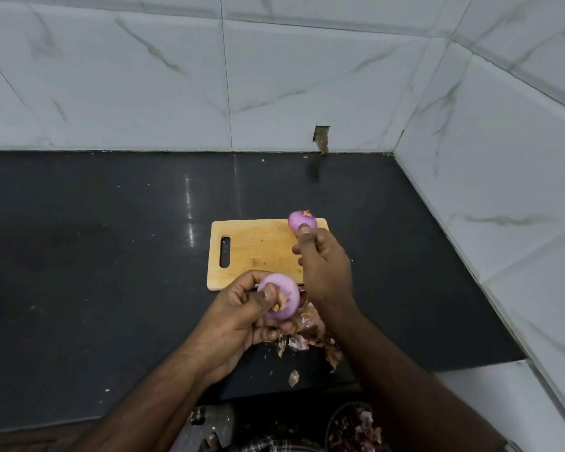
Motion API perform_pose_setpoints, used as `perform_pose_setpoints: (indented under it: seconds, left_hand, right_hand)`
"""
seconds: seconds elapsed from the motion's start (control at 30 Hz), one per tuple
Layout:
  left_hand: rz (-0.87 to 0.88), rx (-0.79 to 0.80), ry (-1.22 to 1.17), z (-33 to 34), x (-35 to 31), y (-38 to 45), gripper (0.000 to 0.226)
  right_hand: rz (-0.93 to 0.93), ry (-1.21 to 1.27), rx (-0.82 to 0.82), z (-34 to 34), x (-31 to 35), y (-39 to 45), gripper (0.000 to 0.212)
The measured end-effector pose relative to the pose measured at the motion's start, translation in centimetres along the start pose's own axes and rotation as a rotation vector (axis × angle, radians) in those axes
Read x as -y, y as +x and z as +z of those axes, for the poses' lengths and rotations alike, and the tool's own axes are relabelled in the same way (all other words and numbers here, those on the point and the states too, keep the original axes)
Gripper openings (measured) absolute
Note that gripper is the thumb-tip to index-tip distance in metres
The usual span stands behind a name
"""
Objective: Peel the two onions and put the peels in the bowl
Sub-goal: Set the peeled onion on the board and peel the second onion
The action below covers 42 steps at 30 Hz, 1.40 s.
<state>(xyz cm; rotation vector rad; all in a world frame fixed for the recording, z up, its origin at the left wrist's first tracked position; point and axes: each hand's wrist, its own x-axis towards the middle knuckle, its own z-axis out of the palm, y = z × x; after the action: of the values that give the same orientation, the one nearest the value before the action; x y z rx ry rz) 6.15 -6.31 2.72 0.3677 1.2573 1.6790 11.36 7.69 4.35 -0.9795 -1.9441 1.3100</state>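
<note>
My left hand (238, 316) grips a peeled purple onion (282, 296) above the front edge of the dark counter, thumb pressed on its root end. My right hand (323, 262) holds a second peeled purple onion (302, 220) by the fingertips over the far right corner of the wooden cutting board (252, 252). A heap of dry reddish onion peels (310, 334) lies on the counter under and between my wrists. Below the counter edge, partly hidden by my right forearm, a bowl (353, 429) holds more peels.
The black counter (95, 272) stretches far to the left, with small peel scraps (293, 377) near its front edge. White marble-pattern tiled walls (490, 177) close off the back and right. A small broken hole (321, 138) sits in the back wall.
</note>
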Motion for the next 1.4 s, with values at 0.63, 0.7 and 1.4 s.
perform_pose_setpoints:
  seconds: [0.63,0.7,1.4]
  left_hand:
    - [0.006,0.029,-0.200,0.1,-0.6,0.0,0.066]
    - [-0.023,0.019,-0.218,0.3,-0.7,0.1,0.053]
    - [-0.087,-0.033,-0.382,1.0,0.0,0.0,0.037]
  right_hand:
    - [0.048,0.011,0.004,-0.3,-0.1,0.2,0.040]
    - [0.044,0.082,0.018,-0.3,0.0,-0.3,0.033]
    - [0.031,0.049,-0.052,-0.8,-1.1,0.7,0.033]
